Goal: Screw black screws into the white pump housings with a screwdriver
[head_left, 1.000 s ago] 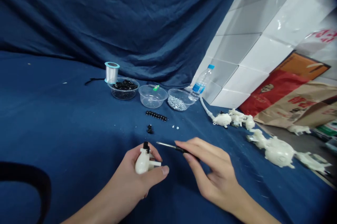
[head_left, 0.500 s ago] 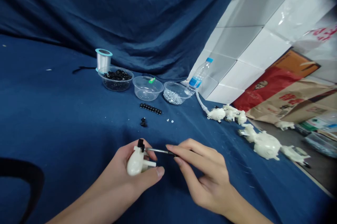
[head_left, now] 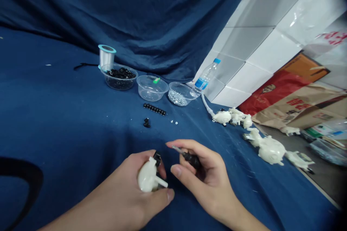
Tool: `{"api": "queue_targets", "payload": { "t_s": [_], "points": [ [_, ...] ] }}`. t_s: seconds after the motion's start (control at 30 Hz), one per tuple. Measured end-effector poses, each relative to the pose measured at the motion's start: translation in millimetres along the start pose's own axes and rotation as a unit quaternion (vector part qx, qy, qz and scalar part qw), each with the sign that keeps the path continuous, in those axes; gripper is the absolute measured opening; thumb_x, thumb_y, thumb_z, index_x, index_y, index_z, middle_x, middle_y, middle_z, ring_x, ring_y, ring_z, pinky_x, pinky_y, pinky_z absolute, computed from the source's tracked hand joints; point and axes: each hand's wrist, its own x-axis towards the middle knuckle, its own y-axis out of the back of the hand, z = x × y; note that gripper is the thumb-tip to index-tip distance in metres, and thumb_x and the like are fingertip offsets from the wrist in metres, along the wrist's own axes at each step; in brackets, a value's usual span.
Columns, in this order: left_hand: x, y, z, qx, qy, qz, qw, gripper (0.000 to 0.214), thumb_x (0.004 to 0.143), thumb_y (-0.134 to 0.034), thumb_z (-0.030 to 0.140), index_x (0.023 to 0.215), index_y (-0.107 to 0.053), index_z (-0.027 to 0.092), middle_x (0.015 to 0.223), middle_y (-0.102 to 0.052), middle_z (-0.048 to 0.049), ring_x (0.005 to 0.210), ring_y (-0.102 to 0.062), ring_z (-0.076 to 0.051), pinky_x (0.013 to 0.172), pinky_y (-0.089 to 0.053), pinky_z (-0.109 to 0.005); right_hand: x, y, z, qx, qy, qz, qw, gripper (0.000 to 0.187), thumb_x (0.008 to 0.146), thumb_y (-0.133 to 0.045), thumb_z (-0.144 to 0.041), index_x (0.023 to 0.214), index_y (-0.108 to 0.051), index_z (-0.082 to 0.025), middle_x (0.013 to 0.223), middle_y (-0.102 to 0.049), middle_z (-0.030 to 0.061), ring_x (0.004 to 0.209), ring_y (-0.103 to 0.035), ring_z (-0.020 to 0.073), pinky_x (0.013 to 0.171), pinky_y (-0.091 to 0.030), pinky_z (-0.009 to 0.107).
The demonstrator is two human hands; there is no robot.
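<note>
My left hand (head_left: pixel 127 184) grips a white plastic moulded body (head_left: pixel 148 177) against the palm, with a black piece (head_left: pixel 157 158) fitted at its top and a short white peg sticking out to the right. My right hand (head_left: pixel 207 176) is curled around a small screwdriver (head_left: pixel 191 159) with a black handle. The screwdriver's thin metal shaft points up and to the left, and its tip is apart from the black piece. The body's underside is hidden by my left palm and fingers.
Dark blue cloth covers the surface. Behind my hands stand a bowl of black parts (head_left: pixel 119 78), an empty transparent bowl (head_left: pixel 151 88), a bowl of small screws (head_left: pixel 179 94), a thread spool (head_left: pixel 106 57) and a water bottle (head_left: pixel 206 77). White moulded parts (head_left: pixel 271 150) lie to the right.
The screwdriver has drawn back from the black piece and now sits deeper in my right hand, its tip higher and to the right. My left hand has turned the white body slightly.
</note>
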Motion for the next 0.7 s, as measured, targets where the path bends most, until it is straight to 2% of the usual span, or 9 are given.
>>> {"api": "queue_targets", "payload": {
  "t_s": [0.03, 0.1, 0.17, 0.23, 0.33, 0.53, 0.6, 0.7],
  "points": [
    [0, -0.3, -1, -0.005, 0.002, -0.01, 1.0, 0.05, 0.062, -0.077, 0.041, 0.107, -0.062, 0.023, 0.078, -0.068, -0.0003, 0.081, -0.066, -0.023, 0.065, -0.048, -0.025, 0, -1, -2, 0.013, -0.005, -0.015, 1.0, 0.026, 0.085, -0.068, -0.017, 0.11, -0.071, -0.024, 0.057, -0.043, -0.0074, 0.048, -0.043, 0.0071, 0.047, -0.04, 0.018],
    [0, 0.0, -1, -0.024, -0.029, -0.067, 0.997, 0.049, 0.069, -0.074, 0.036, 0.115, -0.062, 0.025, 0.088, -0.072, -0.001, 0.093, -0.068, -0.024, 0.073, -0.05, -0.026, 0, -4, -4, 0.02, 0.0, -0.019, 1.0, 0.025, 0.083, -0.069, -0.014, 0.106, -0.073, -0.022, 0.06, -0.044, -0.0071, 0.046, -0.041, 0.0055, 0.047, -0.039, 0.018],
    [2, 0.8, 0, -0.028, -0.07, -0.139, 0.987, 0.039, 0.077, -0.068, 0.03, 0.115, -0.065, 0.028, 0.092, -0.073, 0.0009, 0.09, -0.068, -0.021, 0.071, -0.05, -0.023, 0, -8, -5, 0.026, 0.0, -0.014, 1.0, 0.023, 0.081, -0.07, -0.013, 0.101, -0.073, -0.021, 0.062, -0.047, -0.0068, 0.045, -0.038, 0.0044, 0.045, -0.036, 0.018],
    [3, 0.9, 3, -0.021, -0.082, -0.165, 0.983, 0.035, 0.081, -0.063, 0.027, 0.115, -0.067, 0.03, 0.092, -0.072, 0.0022, 0.084, -0.067, -0.019, 0.065, -0.048, -0.022, 1, -11, -4, 0.043, -0.008, -0.014, 0.999, 0.021, 0.08, -0.07, -0.012, 0.099, -0.072, -0.019, 0.058, -0.041, -0.0082, 0.044, -0.035, 0.0046, 0.044, -0.033, 0.019],
    [4, -0.6, 4, -0.013, -0.086, -0.159, 0.984, 0.033, 0.082, -0.063, 0.026, 0.115, -0.067, 0.029, 0.088, -0.07, 0.0024, 0.08, -0.063, -0.017, 0.063, -0.045, -0.021, 2, -15, -2, 0.048, -0.016, -0.009, 0.999, 0.018, 0.079, -0.069, -0.013, 0.096, -0.072, -0.018, 0.055, -0.036, -0.009, 0.042, -0.031, 0.005, 0.041, -0.03, 0.019],
    [7, -4.0, -3, -0.032, -0.103, -0.173, 0.979, 0.013, 0.083, -0.067, 0.029, 0.095, -0.066, 0.024, 0.079, -0.06, 0.0043, 0.072, -0.05, -0.013, 0.067, -0.044, -0.022, 1, -19, 0, -0.004, -0.002, 0.035, 0.999, 0.032, 0.064, -0.065, -0.004, 0.091, -0.076, -0.018, 0.052, -0.045, -0.0087, 0.039, -0.036, 0.0039, 0.037, -0.027, 0.017],
    [8, -4.6, -4, -0.017, -0.103, -0.154, 0.983, 0.012, 0.081, -0.067, 0.029, 0.091, -0.064, 0.023, 0.076, -0.06, 0.0039, 0.071, -0.05, -0.014, 0.066, -0.045, -0.022, 0, -20, -1, -0.013, 0.0, 0.047, 0.999, 0.03, 0.062, -0.067, -0.004, 0.087, -0.076, -0.018, 0.051, -0.047, -0.0087, 0.038, -0.038, 0.0035, 0.038, -0.03, 0.015],
    [7, -6.4, -7, 0.012, -0.09, -0.104, 0.99, 0.014, 0.076, -0.068, 0.031, 0.085, -0.063, 0.022, 0.072, -0.061, 0.002, 0.066, -0.052, -0.015, 0.058, -0.046, -0.021, 0, -22, -2, -0.016, 0.003, 0.062, 0.998, 0.016, 0.064, -0.071, -0.006, 0.075, -0.075, -0.017, 0.049, -0.051, -0.0074, 0.037, -0.042, 0.0034, 0.039, -0.037, 0.013]
  ]
}}
